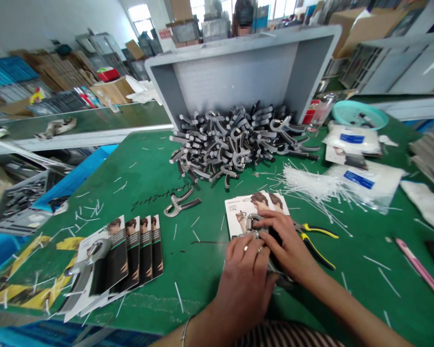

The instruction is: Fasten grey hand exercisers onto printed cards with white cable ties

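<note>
My left hand (243, 282) and my right hand (280, 243) meet over a spring-loaded hand grip exerciser (255, 226) that lies against a printed card (251, 209). Both hands press on it, and my fingers hide most of its handles. Yellow-and-black pliers (313, 243) lie just right of my right hand. Up the green work mat (202, 270), a loose grey exerciser (181, 205) lies by itself. A large heap of grey-and-black exercisers (231, 144) spills from a grey bin (238, 62). Several carded exercisers (119, 253) lie overlapping at the left.
White plastic ties (311, 185) and cut scraps lie across the mat, beside white packets (352, 140). A teal bowl (359, 114) stands at the back right, and a pink marker (421, 270) lies at the right. A person (244, 19) stands beyond the bin.
</note>
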Tool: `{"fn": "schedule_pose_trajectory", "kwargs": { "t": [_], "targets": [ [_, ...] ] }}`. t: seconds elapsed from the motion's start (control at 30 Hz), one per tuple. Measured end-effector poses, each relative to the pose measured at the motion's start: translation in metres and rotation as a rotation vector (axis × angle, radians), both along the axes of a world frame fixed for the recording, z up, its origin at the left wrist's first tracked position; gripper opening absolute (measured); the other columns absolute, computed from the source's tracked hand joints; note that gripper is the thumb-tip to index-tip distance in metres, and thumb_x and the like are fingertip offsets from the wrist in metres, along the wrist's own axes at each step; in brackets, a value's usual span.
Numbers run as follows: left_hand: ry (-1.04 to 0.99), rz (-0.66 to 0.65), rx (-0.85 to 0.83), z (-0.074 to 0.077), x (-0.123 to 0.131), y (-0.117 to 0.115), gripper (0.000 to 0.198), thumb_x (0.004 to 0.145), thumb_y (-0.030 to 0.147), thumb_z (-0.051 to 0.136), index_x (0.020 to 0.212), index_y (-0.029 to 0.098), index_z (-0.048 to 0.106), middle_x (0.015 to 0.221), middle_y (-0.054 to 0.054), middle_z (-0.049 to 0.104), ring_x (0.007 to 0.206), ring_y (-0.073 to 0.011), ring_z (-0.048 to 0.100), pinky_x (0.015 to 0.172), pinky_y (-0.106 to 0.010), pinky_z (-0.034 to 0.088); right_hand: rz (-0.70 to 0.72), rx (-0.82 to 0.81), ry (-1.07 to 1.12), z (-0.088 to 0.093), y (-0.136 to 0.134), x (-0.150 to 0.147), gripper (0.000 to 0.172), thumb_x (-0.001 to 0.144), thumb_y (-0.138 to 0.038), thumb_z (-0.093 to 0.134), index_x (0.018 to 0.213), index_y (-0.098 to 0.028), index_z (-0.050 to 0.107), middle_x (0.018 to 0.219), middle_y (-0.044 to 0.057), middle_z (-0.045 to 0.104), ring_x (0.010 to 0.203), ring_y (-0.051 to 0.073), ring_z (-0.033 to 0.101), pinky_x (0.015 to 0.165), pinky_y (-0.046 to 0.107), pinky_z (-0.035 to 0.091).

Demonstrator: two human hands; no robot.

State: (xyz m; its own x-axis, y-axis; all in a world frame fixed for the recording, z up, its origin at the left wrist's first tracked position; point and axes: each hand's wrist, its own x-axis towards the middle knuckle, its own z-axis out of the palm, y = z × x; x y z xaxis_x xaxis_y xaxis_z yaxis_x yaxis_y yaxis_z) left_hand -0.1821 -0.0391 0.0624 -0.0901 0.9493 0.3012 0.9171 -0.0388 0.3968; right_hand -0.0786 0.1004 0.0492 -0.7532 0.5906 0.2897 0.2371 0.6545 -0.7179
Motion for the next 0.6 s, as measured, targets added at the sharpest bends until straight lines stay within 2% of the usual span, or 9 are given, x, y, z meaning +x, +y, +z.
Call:
{"fn": "schedule_pose_trajectory", "kwargs": {
  "t": [0.07,0.13,0.23,0.3,0.4,0.47,0.53,0.6],
  "targets": [
    [-0.025,0.187,0.020,0.002,-0.004,-0.013,0.053,0.086,0.035,0.065,0.131,0.013,0.048,0.131,-0.018,0.053,0.120,-0.0348,0.048,0.101,-0.056,0.038,0.042,0.024,-0.002,0.011,-0.003,0.010,0.015,0.097,-0.018,0.051,0.108,-0.024,0.058,0.124,0.007,0.057,0.120,0.025,0.046,0.104,0.046,0.033],
    [-0.076,0.275,0.022,0.000,-0.009,-0.023,0.050,0.086,0.032,0.065,0.129,0.013,0.047,0.122,-0.018,0.057,0.111,-0.0324,0.053,0.094,-0.052,0.044,0.147,0.058,-0.060,0.026,-0.010,0.022,0.015,0.098,-0.018,0.050,0.109,-0.025,0.058,0.114,0.005,0.062,0.111,0.024,0.050,0.099,0.044,0.035],
    [-0.194,0.256,-0.053,-0.007,-0.015,-0.026,0.022,0.090,0.023,0.058,0.112,0.017,0.055,0.102,-0.010,0.062,0.096,-0.0265,0.056,0.088,-0.047,0.048,0.263,0.114,-0.207,0.043,-0.029,0.028,0.010,0.096,-0.020,0.053,0.102,-0.024,0.059,0.101,0.004,0.065,0.096,0.024,0.052,0.089,0.042,0.037],
    [-0.240,0.257,-0.084,-0.009,-0.017,-0.022,0.012,0.092,0.019,0.054,0.104,0.018,0.057,0.097,-0.008,0.062,0.093,-0.0251,0.056,0.088,-0.046,0.048,0.266,0.166,-0.290,0.044,-0.042,0.022,0.001,0.091,-0.022,0.061,0.091,-0.022,0.060,0.093,0.004,0.065,0.090,0.025,0.052,0.081,0.041,0.038],
    [-0.229,0.227,-0.068,-0.004,-0.022,-0.017,0.015,0.093,0.016,0.051,0.106,0.018,0.059,0.097,-0.009,0.063,0.093,-0.0250,0.056,0.087,-0.045,0.049,0.233,0.269,-0.366,0.036,-0.056,0.009,0.010,0.084,-0.016,0.066,0.079,-0.020,0.058,0.081,0.005,0.064,0.083,0.026,0.051,0.075,0.041,0.037],
    [-0.238,0.171,-0.068,0.001,-0.029,-0.022,0.019,0.093,0.018,0.053,0.112,0.019,0.059,0.103,-0.010,0.063,0.098,-0.0258,0.057,0.089,-0.045,0.049,0.227,0.268,-0.362,0.032,-0.057,0.006,0.014,0.087,-0.013,0.062,0.076,-0.019,0.058,0.078,0.005,0.063,0.081,0.026,0.051,0.074,0.040,0.038],
    [-0.292,0.168,-0.070,0.006,-0.039,-0.032,0.027,0.093,0.023,0.057,0.119,0.020,0.057,0.110,-0.011,0.063,0.103,-0.0257,0.058,0.091,-0.043,0.049,0.260,0.165,-0.317,0.031,-0.052,0.009,0.013,0.091,-0.013,0.057,0.081,-0.019,0.059,0.082,0.005,0.064,0.083,0.024,0.052,0.075,0.039,0.039],
    [-0.395,0.212,-0.076,0.008,-0.049,-0.043,0.027,0.093,0.025,0.059,0.119,0.020,0.059,0.108,-0.009,0.065,0.098,-0.0227,0.061,0.087,-0.037,0.050,0.287,0.036,-0.253,0.033,-0.046,0.015,0.010,0.094,-0.014,0.054,0.091,-0.021,0.061,0.088,0.004,0.065,0.086,0.023,0.053,0.076,0.036,0.041]
  ]
}}
